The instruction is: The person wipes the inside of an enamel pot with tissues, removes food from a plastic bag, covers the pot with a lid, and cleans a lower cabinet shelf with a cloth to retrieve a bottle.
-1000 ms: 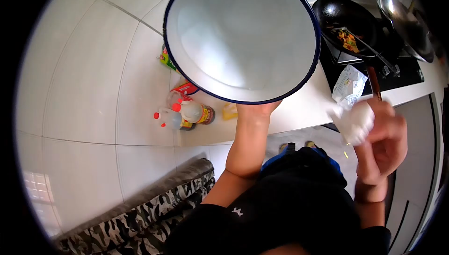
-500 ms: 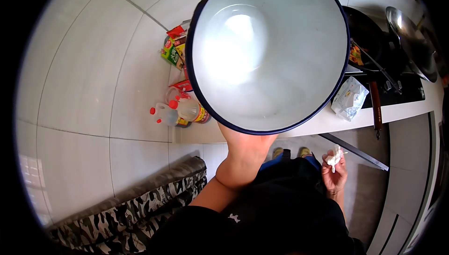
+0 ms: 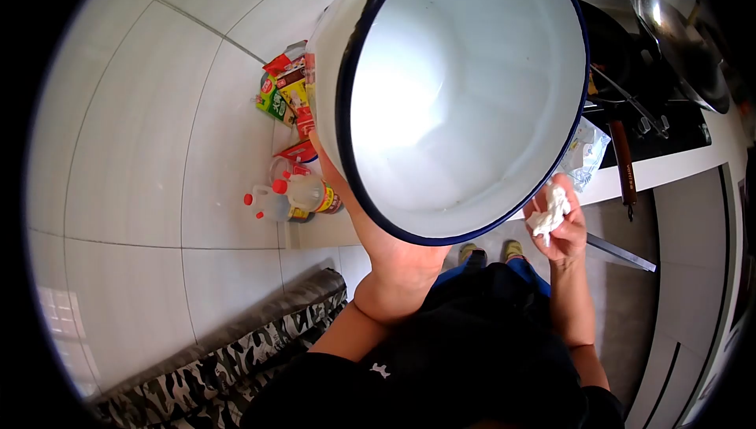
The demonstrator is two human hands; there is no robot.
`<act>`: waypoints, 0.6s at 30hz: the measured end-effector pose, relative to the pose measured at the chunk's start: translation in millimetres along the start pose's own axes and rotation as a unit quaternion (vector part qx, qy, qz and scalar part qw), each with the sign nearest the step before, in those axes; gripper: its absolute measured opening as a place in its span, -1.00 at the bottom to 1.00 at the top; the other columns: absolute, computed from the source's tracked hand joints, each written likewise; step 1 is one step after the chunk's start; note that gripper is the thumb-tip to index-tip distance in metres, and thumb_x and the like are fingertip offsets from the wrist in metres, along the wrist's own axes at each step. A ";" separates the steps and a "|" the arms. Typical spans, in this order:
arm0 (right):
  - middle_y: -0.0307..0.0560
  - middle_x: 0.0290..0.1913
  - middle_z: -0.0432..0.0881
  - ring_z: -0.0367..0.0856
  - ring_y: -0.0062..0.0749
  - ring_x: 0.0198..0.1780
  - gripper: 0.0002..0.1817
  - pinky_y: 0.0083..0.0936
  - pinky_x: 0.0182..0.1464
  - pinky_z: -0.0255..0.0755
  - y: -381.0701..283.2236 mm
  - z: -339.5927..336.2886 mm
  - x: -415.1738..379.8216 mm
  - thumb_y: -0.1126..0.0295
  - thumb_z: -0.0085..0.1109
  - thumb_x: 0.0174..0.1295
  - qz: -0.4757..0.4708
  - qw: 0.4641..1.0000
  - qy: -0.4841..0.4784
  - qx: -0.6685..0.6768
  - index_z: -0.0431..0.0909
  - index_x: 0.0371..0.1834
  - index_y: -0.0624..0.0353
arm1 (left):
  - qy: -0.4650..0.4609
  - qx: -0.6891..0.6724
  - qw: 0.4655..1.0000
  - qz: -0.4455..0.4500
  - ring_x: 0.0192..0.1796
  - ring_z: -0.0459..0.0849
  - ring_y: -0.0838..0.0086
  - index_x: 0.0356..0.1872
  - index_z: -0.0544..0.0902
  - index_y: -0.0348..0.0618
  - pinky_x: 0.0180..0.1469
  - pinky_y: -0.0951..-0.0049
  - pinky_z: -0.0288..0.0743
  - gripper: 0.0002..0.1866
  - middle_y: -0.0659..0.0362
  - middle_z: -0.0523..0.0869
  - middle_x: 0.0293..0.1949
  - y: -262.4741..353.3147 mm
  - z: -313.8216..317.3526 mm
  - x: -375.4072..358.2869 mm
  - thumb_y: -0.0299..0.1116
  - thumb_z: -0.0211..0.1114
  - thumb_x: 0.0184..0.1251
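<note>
A deep white enamel basin with a dark blue rim is held up close to the camera, tilted so its inside faces me. My left hand supports it from below and behind on the left; most of its fingers are hidden by the basin. Crumpled white tissue is pinched in my right hand, just below the basin's lower right rim. Inside, the basin shows a bright reflection and a few small specks near the bottom edge.
Seasoning packets and bottles with red caps stand on the counter at left. At right are a wok, a metal lid, a stove and a plastic packet. Camouflage fabric lies lower left.
The basin has turned, showing more of its outer left wall. My right hand has risen with the tissue towards the basin's rim.
</note>
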State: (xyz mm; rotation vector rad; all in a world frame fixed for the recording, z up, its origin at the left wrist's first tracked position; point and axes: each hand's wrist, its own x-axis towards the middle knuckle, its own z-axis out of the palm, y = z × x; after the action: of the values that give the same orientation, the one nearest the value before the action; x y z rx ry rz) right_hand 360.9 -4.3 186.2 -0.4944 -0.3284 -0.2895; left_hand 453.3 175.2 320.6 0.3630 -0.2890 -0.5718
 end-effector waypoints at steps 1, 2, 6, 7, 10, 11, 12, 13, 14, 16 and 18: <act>0.05 -0.07 0.45 0.47 -0.26 -0.15 -0.35 -0.56 -0.32 0.43 -4.5 5.3 4.3 0.55 0.25 0.00 -0.016 1.000 -0.011 -0.004 0.38 0.26 0.05 | 0.005 0.024 1.000 -0.002 0.27 0.39 0.37 0.35 0.25 0.04 0.25 0.24 0.36 -0.20 0.25 0.38 0.25 -0.4 3.6 2.7 0.41 -0.21 0.30; 0.06 -0.05 0.43 0.46 -0.26 -0.13 -0.36 -0.55 -0.29 0.43 -9.8 14.2 9.0 0.56 0.25 0.00 -0.031 0.999 -0.021 -0.008 0.39 0.25 0.02 | 0.031 0.031 0.999 -0.004 0.28 0.39 0.37 0.36 0.24 0.05 0.25 0.24 0.36 -0.21 0.25 0.38 0.26 -0.7 5.5 4.8 0.41 -0.22 0.30; 0.12 -0.03 0.39 0.44 -0.27 -0.11 -0.40 -0.45 -0.21 0.39 -37.2 41.3 13.8 0.61 0.29 -0.05 -0.118 0.990 -0.012 -0.079 0.39 0.10 -0.12 | 0.093 0.037 0.995 -0.007 0.29 0.37 0.38 0.38 0.23 0.07 0.25 0.26 0.36 -0.23 0.26 0.37 0.28 -2.8 19.8 9.7 0.38 -0.24 0.33; 0.12 -0.08 0.44 0.46 -0.27 -0.14 -0.42 -0.43 -0.22 0.39 -43.8 53.7 19.3 0.55 0.31 -0.02 -0.175 0.970 0.004 -0.167 0.34 0.09 -0.12 | 0.102 0.037 0.994 -0.007 0.29 0.37 0.38 0.38 0.23 0.08 0.25 0.27 0.35 -0.23 0.26 0.37 0.29 -3.3 21.7 10.2 0.38 -0.24 0.34; 0.14 -0.11 0.52 0.52 -0.19 -0.11 -0.58 -0.39 -0.19 0.48 -67.7 82.9 35.9 0.53 0.22 0.13 -0.323 0.834 0.046 -0.445 0.27 -0.01 -0.03 | 0.121 0.048 0.991 -0.002 0.30 0.37 0.41 0.38 0.23 0.07 0.27 0.30 0.33 -0.25 0.27 0.36 0.30 -5.3 26.5 12.5 0.35 -0.24 0.35; 0.15 -0.12 0.53 0.53 -0.18 -0.11 -0.67 -0.40 -0.19 0.50 -70.3 95.2 45.7 0.57 0.18 0.14 -0.376 0.780 0.054 -0.497 0.31 -0.09 0.04 | 0.129 0.054 0.990 -0.001 0.30 0.37 0.42 0.38 0.23 0.07 0.27 0.31 0.32 -0.26 0.27 0.37 0.30 -5.9 28.5 13.5 0.34 -0.24 0.36; 0.11 -0.13 0.56 0.54 -0.20 -0.12 -0.75 -0.45 -0.21 0.50 -81.3 106.8 55.9 0.59 0.18 0.10 -0.406 0.648 -0.001 -0.644 0.38 -0.20 0.11 | 0.144 0.058 0.988 -0.002 0.30 0.38 0.42 0.38 0.23 0.06 0.27 0.32 0.33 -0.27 0.28 0.37 0.30 -6.3 30.8 15.1 0.33 -0.23 0.37; 0.08 -0.14 0.58 0.56 -0.18 -0.12 -0.79 -0.42 -0.19 0.51 -85.3 116.4 68.3 0.58 0.21 0.03 -0.404 0.552 -0.047 -0.728 0.44 -0.27 0.17 | 0.151 0.059 0.987 0.004 0.30 0.38 0.43 0.38 0.22 0.06 0.27 0.33 0.33 -0.28 0.28 0.37 0.29 -7.3 31.6 16.2 0.32 -0.22 0.37; 0.05 -0.15 0.61 0.57 -0.15 -0.13 -0.82 -0.39 -0.18 0.52 -89.4 126.0 80.8 0.57 0.23 -0.04 -0.411 0.448 -0.096 -0.788 0.49 -0.34 0.22 | 0.158 0.061 0.986 0.009 0.29 0.38 0.44 0.37 0.22 0.05 0.27 0.33 0.33 -0.28 0.28 0.38 0.29 -8.4 32.5 17.3 0.31 -0.21 0.38; 0.00 -0.16 0.63 0.59 -0.10 -0.12 -0.76 -0.31 -0.13 0.55 -73.6 139.0 113.9 0.51 0.27 -0.19 -0.419 0.369 -0.168 -0.812 0.57 -0.36 0.26 | 0.146 0.063 0.986 0.041 0.28 0.38 0.39 0.35 0.27 0.05 0.27 0.26 0.32 -0.28 0.26 0.40 0.28 -12.8 36.1 17.8 0.31 -0.12 0.35; -0.06 -0.21 0.62 0.60 -0.20 -0.16 -0.78 -0.44 -0.22 0.55 -57.6 137.0 150.5 0.49 0.23 -0.21 -0.449 0.297 -0.223 -0.813 0.60 -0.40 0.27 | 0.140 0.078 0.985 0.058 0.27 0.39 0.33 0.31 0.32 0.06 0.27 0.19 0.30 -0.30 0.24 0.42 0.26 -16.6 40.9 17.6 0.30 -0.03 0.31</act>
State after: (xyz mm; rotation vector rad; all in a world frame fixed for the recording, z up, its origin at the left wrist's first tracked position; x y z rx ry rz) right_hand 445.2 -12.3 380.1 -2.5393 -0.8001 -1.7272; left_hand 444.8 141.9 353.3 0.5686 -0.0821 -0.3782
